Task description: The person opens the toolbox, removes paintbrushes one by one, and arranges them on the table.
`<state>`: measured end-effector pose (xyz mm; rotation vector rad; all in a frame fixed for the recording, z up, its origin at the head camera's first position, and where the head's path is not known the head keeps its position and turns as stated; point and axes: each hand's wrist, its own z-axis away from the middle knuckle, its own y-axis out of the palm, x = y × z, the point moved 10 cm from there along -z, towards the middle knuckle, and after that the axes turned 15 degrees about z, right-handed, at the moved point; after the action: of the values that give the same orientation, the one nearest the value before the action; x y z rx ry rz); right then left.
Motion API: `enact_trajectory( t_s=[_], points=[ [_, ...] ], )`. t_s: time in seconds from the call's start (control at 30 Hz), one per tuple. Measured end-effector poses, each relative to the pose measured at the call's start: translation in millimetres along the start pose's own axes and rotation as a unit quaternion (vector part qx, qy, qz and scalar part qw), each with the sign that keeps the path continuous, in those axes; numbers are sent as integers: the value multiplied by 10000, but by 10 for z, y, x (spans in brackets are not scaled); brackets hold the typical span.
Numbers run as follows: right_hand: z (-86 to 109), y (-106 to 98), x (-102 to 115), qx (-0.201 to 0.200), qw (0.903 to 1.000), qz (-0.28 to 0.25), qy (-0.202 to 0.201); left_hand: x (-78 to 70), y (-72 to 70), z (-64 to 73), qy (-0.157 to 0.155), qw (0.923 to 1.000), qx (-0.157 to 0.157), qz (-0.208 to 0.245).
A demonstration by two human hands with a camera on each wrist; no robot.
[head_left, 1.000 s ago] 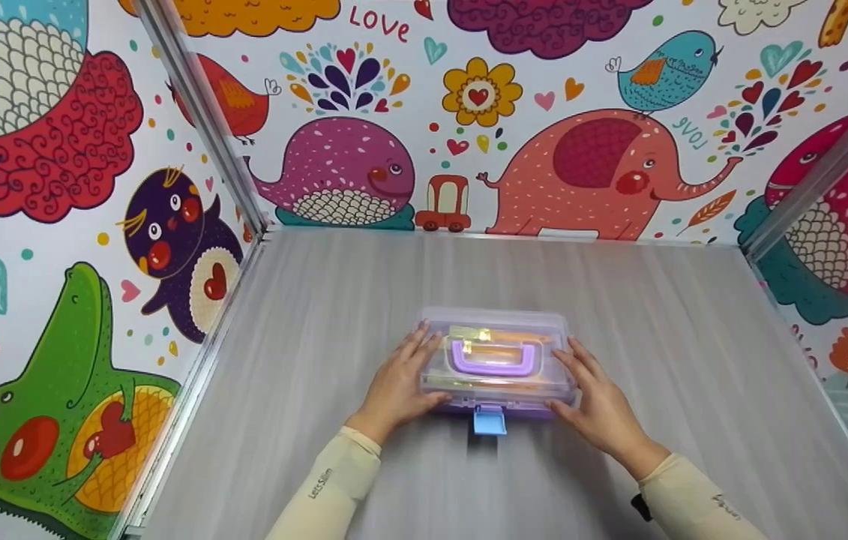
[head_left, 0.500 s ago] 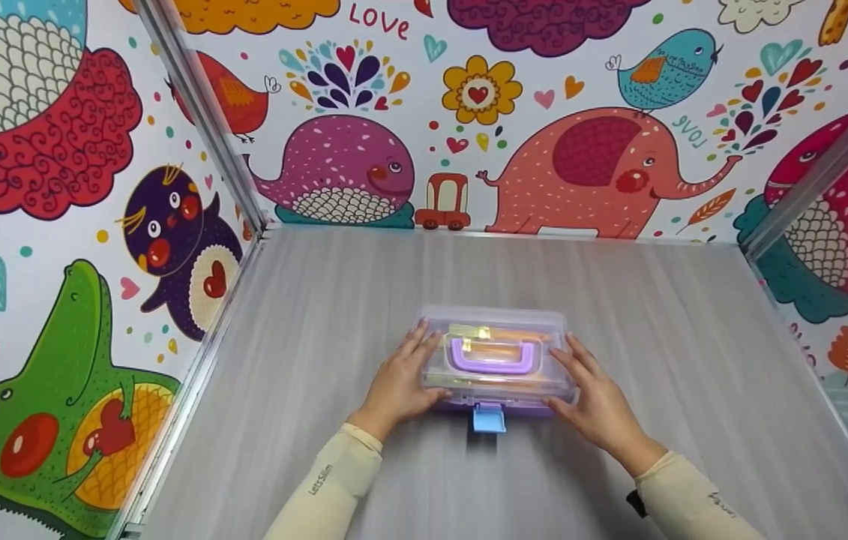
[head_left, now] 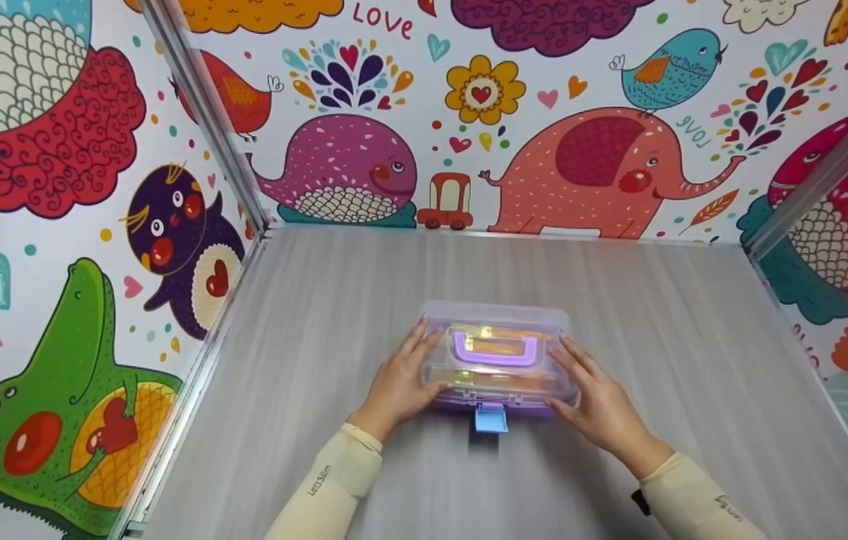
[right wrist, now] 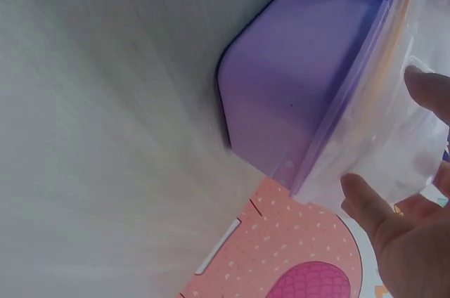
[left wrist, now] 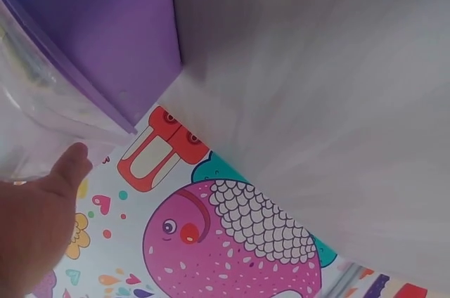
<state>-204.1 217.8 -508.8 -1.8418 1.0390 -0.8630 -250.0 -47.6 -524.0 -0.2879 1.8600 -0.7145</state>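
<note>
A purple storage box with a clear lid sits at mid-table. On the lid's top is a purple carry handle. At the front a blue latch sticks outward, unfastened. My left hand holds the lid's left end, its thumb at the front corner and fingers along the side. Opposite it, my right hand grips the right end in the same way. Yellow and orange things show blurred through the clear plastic. The lid's front part looks slightly raised. The box's back is hidden.
The grey wood-grain table reaches back to walls printed with cartoon animals. Metal corner posts stand at the back left and back right. A dark strap shows by the right sleeve.
The lid has tilted up a little at the front, and its handle now shows slightly farther back. Both hands keep their places at the two ends.
</note>
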Motion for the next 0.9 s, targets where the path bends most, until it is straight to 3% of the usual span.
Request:
enact_trajectory(
  t_s=[0.2,0.7,0.9],
  points=[
    [-19,-25,24,127,9998,52,-170,-12,-33,-14,-42,10000,-79,-7],
    [-19,-51,42,-22,9975,384,-594,-24,-39,-18,-17,9999,-105,26],
    [-24,-89,42,-245,9958,446,-762,-64,-66,-22,140,9997,-181,12]
  ],
)
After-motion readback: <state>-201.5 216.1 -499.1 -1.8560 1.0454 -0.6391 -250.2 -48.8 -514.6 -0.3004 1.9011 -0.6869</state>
